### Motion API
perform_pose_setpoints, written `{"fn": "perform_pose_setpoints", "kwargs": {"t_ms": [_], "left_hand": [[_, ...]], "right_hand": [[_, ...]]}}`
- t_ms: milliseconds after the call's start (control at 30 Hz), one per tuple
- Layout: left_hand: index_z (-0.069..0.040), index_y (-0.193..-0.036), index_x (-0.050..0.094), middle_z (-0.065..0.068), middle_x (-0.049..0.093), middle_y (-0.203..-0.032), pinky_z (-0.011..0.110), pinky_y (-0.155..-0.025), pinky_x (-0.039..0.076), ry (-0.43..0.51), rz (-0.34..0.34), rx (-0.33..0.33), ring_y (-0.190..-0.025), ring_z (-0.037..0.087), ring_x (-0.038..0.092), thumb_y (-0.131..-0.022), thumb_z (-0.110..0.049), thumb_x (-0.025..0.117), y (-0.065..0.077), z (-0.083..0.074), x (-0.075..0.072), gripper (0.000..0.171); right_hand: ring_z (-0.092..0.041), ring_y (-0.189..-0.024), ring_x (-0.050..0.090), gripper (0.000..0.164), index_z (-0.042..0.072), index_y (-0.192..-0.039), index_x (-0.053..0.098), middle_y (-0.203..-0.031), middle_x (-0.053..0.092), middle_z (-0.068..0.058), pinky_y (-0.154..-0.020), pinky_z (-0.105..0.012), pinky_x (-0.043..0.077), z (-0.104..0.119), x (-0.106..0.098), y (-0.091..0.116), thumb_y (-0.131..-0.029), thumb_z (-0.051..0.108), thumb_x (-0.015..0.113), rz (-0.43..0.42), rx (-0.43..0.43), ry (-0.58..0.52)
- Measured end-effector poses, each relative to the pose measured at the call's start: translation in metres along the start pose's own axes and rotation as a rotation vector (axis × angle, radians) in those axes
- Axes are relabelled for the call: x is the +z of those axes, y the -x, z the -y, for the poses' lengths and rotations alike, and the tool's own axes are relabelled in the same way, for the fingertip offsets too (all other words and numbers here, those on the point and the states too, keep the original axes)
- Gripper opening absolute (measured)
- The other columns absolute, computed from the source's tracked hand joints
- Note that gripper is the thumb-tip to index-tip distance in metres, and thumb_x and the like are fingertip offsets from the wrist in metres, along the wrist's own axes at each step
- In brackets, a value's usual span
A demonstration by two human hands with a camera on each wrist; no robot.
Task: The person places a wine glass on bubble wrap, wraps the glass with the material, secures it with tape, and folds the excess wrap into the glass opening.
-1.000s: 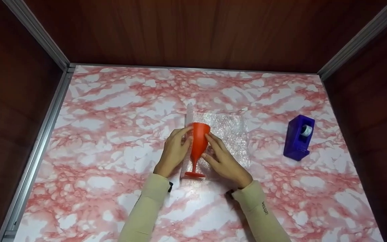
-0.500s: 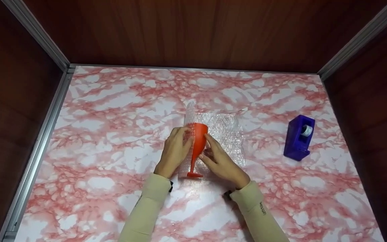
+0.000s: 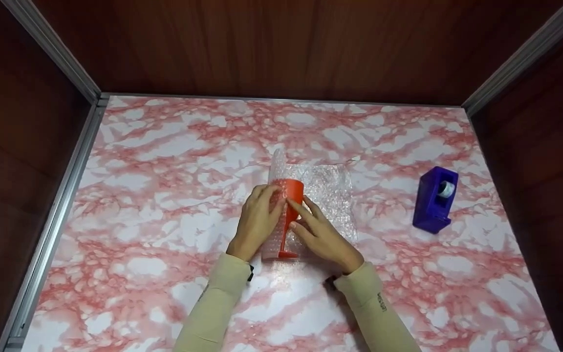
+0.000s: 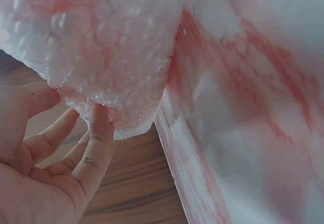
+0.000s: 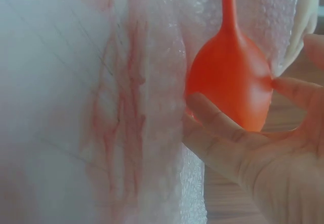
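Observation:
An orange-red goblet [image 3: 295, 191] lies on a sheet of bubble wrap [image 3: 333, 190], rim away from me and foot near me. My left hand [image 3: 257, 222] pinches the sheet's left edge, which curls up over the goblet's left side. The left wrist view shows thumb and fingertips on the edge of the bubble wrap [image 4: 116, 62]. My right hand [image 3: 324, 238] grips the bowl from the right. In the right wrist view, its fingers and thumb stand on opposite sides of the goblet [image 5: 230, 77]. The bubble wrap covers part of the bowl and foot.
A purple tape dispenser [image 3: 433, 205] with a roll of clear tape stands at the right of the table [image 3: 179, 166], which has a red and white marbled top. Dark wood panels [image 3: 281, 49] close off the back and both sides.
The left edge of the bubble wrap has come further right over the goblet. The goblet has turned and shifted slightly. My right fingers have moved higher and further left across the bowl.

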State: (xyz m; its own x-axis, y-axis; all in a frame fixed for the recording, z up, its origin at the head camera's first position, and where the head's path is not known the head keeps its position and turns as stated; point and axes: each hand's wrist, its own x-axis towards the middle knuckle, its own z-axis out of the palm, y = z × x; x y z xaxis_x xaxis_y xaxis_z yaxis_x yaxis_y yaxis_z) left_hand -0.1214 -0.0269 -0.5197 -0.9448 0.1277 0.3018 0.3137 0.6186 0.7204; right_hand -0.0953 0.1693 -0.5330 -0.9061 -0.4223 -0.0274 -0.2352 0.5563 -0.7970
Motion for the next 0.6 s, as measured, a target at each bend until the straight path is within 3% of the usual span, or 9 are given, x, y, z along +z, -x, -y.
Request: {"fn": "perform_pose_setpoints", "kwargs": {"t_ms": [133,333,600], "left_hand": [[-0.003,-0.125,0.068,0.015,0.061,-0.123,0.04,-0.094,0.05,0.034,0.01,0.012,-0.109,0.028,0.061,-0.096,-0.008,0.064,0.0,0.002,-0.001,0.03],[-0.006,-0.13,0.067,0.017,0.057,-0.132,0.042,-0.101,0.046,0.075,0.035,0.001,-0.119,0.031,0.057,-0.096,-0.009,0.067,0.001,0.005,0.0,0.034],[-0.01,-0.134,0.064,0.017,0.056,-0.137,0.043,-0.105,0.043,0.112,0.08,-0.043,-0.125,0.033,0.055,-0.098,-0.014,0.065,0.005,0.004,0.001,0.037]], "right_hand": [[-0.023,-0.117,0.061,0.056,0.042,-0.157,0.03,-0.163,0.018,-0.018,-0.101,-0.051,0.044,-0.001,-0.002,0.0,-0.104,0.051,0.045,-0.015,0.0,0.014],[-0.038,-0.14,0.036,0.051,0.037,-0.156,0.036,-0.16,0.029,-0.017,-0.109,-0.058,0.033,-0.005,-0.008,-0.001,-0.106,0.044,0.045,-0.037,-0.048,0.047],[-0.035,-0.131,0.048,0.048,0.029,-0.153,0.044,-0.153,0.038,-0.02,-0.104,-0.049,0.042,-0.015,-0.011,-0.001,-0.106,0.023,0.052,-0.081,-0.15,0.066]]}}
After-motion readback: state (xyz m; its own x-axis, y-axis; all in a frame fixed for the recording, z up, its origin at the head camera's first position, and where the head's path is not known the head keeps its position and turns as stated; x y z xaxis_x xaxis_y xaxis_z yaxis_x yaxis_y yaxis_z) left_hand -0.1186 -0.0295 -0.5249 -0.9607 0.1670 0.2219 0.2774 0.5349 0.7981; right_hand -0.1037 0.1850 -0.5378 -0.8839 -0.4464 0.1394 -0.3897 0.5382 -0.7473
